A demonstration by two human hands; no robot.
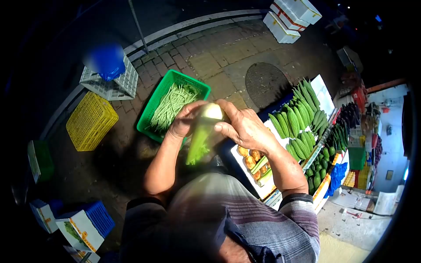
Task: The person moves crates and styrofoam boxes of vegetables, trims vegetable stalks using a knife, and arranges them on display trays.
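Between my hands, a pale green leafy stalk vegetable (199, 142) with a rounded white end hangs leaves down, blurred by motion; it looks like stem lettuce. My left hand (185, 118) grips it near the white end, fingers wrapped round its side. On the other side, my right hand (245, 127) is closed, thumb and forefinger pinched at a dark thin strip that crosses just under the white end. It may be a blade, but I cannot make it out. Below and beyond my left hand stands a green basket (147, 111) of long green beans (173, 105).
Right of me, a stall bears ridged green gourds (298, 118), brown tubers (250, 162) and dark green vegetables (318, 171). At left are a yellow crate (90, 122), a white crate (127, 81) with a blue bag (107, 63), and boxes (79, 230). Foam boxes (289, 22) stand farther off.
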